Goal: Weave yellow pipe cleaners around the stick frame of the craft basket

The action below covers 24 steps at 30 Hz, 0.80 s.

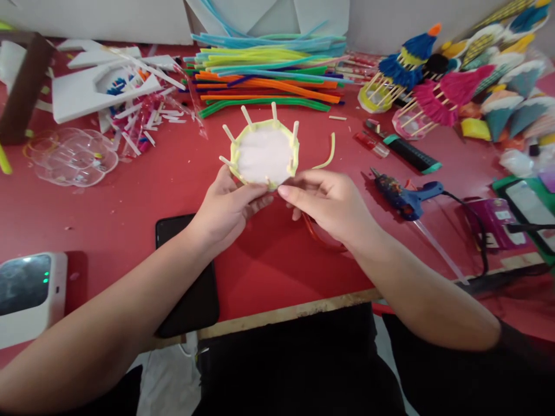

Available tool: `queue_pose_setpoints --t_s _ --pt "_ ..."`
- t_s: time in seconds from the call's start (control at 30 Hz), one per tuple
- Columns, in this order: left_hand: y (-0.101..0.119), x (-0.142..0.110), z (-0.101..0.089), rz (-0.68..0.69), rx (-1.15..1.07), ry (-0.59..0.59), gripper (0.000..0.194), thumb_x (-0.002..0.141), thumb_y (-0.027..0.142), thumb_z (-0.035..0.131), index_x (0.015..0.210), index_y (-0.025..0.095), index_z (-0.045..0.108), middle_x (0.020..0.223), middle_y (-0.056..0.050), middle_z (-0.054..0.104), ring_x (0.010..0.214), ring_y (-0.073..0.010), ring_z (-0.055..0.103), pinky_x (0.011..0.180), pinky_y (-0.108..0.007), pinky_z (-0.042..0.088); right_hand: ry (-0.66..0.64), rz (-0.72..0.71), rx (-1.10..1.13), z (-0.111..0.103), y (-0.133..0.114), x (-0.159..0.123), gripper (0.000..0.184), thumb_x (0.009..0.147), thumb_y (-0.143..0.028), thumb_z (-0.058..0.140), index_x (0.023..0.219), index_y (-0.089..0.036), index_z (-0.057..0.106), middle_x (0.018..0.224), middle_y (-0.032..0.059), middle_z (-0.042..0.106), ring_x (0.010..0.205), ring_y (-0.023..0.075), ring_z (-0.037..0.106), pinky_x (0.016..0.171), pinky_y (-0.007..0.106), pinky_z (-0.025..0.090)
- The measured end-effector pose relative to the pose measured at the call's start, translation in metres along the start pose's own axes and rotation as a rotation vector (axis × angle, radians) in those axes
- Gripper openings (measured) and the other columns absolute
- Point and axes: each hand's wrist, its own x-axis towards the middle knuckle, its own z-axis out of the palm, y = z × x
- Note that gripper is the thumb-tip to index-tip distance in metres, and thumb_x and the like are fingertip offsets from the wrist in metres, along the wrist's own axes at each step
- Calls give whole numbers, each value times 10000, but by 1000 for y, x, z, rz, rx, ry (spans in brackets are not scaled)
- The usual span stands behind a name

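Between my two hands, above the red table, is a white foam disc (264, 155) edged with yellow pipe cleaner, with several pale wooden sticks standing up around its rim. My left hand (229, 202) grips its near left edge, thumb on top and fingers curled beneath. My right hand (325, 199) pinches the near right edge between thumb and fingers. Both thumbs almost meet at the front of the rim. A short bent piece of yellow pipe cleaner (330, 151) lies just behind my right hand. Partly covered by that hand is a red-orange handle or loop (318, 234).
Bundled pipe cleaners (269, 75) lie at the back. To the right are a blue hot glue gun (405, 193), a utility knife (411, 155) and finished stick-and-yarn pieces (451, 98). A black phone (191, 300), a clear plastic palette (71, 156) and foam scraps (99, 86) are leftward.
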Motion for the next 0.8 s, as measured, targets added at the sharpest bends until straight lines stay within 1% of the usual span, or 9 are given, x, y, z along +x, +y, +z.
queue_pose_setpoints --t_s 0.07,0.13,0.27,0.37,0.43,0.53,0.63,0.73,0.8 --pt "-1 0 -1 3 5 -3 426 708 60 790 1044 212 576 1134 -41 750 1030 -189 731 870 -311 587 5 19 85 3 8 3 412 680 -523 902 879 -183 783 850 37 773 680 137 678 535 249 569" --pt "-2 0 -2 6 12 -14 424 717 65 795 1052 208 577 1150 -51 752 1035 -197 737 877 -323 596 30 19 128 5 14 4 421 667 -528 910 887 -190 788 875 37 782 718 146 699 570 262 603" --pt "-3 0 -2 13 15 -27 426 727 57 789 1060 202 566 1132 -52 760 1015 -202 750 873 -327 616 63 0 136 7 15 1 395 674 -524 908 847 -190 786 823 25 777 694 146 709 594 281 630" --pt "-4 -2 -1 21 28 -28 433 734 61 786 1067 208 553 1113 -47 760 1060 -221 748 896 -341 623 63 -3 121 8 13 -1 386 693 -531 893 831 -189 782 794 22 772 678 146 709 597 285 632" --pt "-4 -3 0 29 37 -22 438 723 60 796 1056 209 555 1120 -55 753 1106 -245 740 925 -365 622 66 -2 102 8 13 -2 373 703 -523 887 837 -190 782 786 19 771 666 145 704 597 289 630" --pt "-3 -4 2 34 38 -12 443 709 34 795 1042 199 555 1126 -75 743 1133 -266 733 956 -392 619 86 1 91 9 14 -3 355 679 -492 904 821 -192 779 755 8 760 628 136 678 576 282 609" --pt "-2 -3 2 33 44 -9 434 725 36 779 1061 196 555 1158 -83 744 1115 -259 741 941 -383 628 116 9 104 10 12 -2 342 644 -457 927 767 -184 762 696 -6 733 582 119 652 542 258 575" --pt "-2 -1 1 54 64 -25 389 768 61 760 1068 197 554 1196 -84 750 1100 -241 749 929 -364 637 128 11 100 11 10 -1 340 639 -446 928 733 -175 744 664 -12 715 552 106 635 521 242 551" --pt "-3 0 0 79 81 -46 373 787 75 755 1070 199 546 1182 -76 758 1088 -234 754 933 -364 639 135 20 85 11 8 -1 342 644 -449 921 727 -172 739 656 -13 710 541 103 625 513 241 542"
